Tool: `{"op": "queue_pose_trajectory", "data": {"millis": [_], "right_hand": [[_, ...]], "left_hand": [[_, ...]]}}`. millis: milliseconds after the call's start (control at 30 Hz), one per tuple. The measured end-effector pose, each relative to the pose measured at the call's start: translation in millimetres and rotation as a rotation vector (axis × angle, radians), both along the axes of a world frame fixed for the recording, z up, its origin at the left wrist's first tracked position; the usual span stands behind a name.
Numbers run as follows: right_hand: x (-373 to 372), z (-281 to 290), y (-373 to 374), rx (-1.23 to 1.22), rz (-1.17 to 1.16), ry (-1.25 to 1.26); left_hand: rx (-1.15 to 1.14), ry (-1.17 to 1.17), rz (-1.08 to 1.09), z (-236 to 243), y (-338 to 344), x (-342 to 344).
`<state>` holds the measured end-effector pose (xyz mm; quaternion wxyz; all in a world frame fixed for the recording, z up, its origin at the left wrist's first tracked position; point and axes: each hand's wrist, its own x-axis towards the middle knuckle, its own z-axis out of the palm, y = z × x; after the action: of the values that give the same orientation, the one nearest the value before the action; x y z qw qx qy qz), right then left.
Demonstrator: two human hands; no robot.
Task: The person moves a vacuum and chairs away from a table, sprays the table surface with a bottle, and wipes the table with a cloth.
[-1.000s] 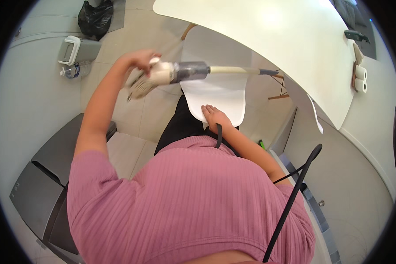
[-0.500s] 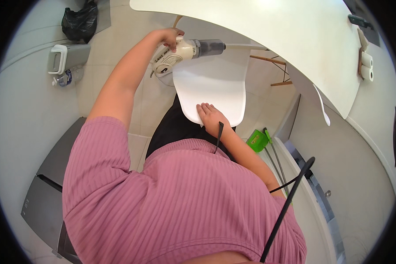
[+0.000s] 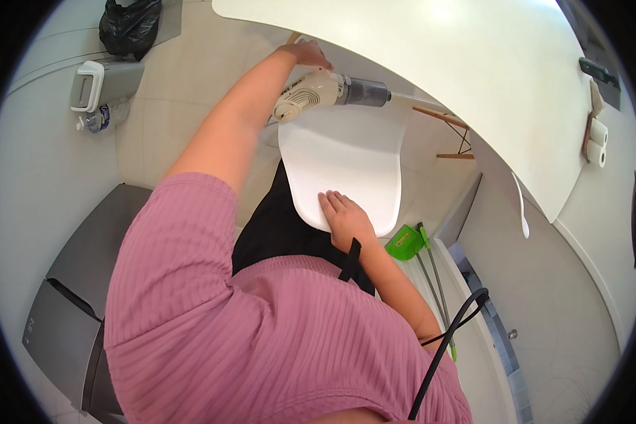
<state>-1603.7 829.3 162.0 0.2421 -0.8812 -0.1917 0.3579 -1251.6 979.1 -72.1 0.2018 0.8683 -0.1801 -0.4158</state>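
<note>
Head view: the cream plastic vacuum with dark cylinder [image 3: 325, 92] is gripped at upper centre by the nearer left hand [image 3: 308, 54], its long axis pointing rightward, while the right hand [image 3: 349, 223] is laid flat on the curved white chair [image 3: 345, 152] below.

From my end I see pale walls [image 3: 42, 166] around a beige tiled floor [image 3: 173, 134], a white tabletop [image 3: 403, 49] catching bright glare [image 3: 444, 11], and a dark grey unit [image 3: 63, 311] at left.

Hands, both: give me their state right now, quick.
Left hand: closed, holding the cream stick vacuum.
Right hand: open, resting on the white chair.
</note>
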Motion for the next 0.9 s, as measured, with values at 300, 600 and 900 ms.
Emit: {"op": "queue_pose_trajectory", "data": {"millis": [300, 600, 900], "right_hand": [[2, 2, 1, -0.004, 0.009, -0.086], [3, -2, -2, 0.019, -0.02, -0.084], [2, 13, -10, 0.07, -0.031, 0.02]], "left_hand": [[0.016, -0.19, 0.33, -95, 26, 22], [0.12, -0.089, 0.241, -94, 35, 8], [0.057, -0.107, 0.255, -38, 46, -27]]}}
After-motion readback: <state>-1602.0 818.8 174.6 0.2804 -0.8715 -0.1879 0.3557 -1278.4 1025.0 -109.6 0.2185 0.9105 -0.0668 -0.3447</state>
